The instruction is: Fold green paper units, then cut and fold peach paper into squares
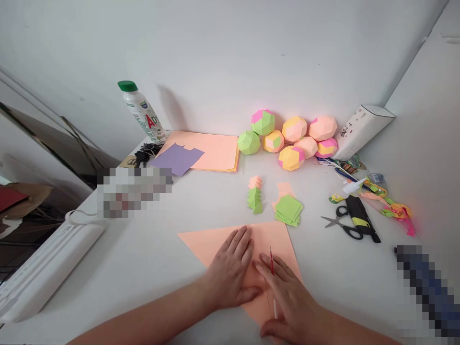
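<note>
A large peach paper sheet [212, 244], its corner pointing left, lies on the table in front of me. My left hand [232, 268] rests flat on it, fingers together and stretched out, thumb pointing right. Just to the right, my right hand [287, 292] also touches the sheet, with a slim red-and-white pen [272, 263] held between its fingers, thin end pointing away from me. A crease or line runs down the paper between the hands. Beyond the sheet lie small green paper squares [288, 210] and a row of folded peach and green pieces [255, 195].
Several coloured paper balls [294, 129] sit against the wall. Scissors [343, 223] and a black-and-yellow cutter [361, 218] lie at right. A peach paper stack [215, 148], purple paper [178, 159] and a bottle [143, 115] are at back left. A white power strip [50, 273] lies left.
</note>
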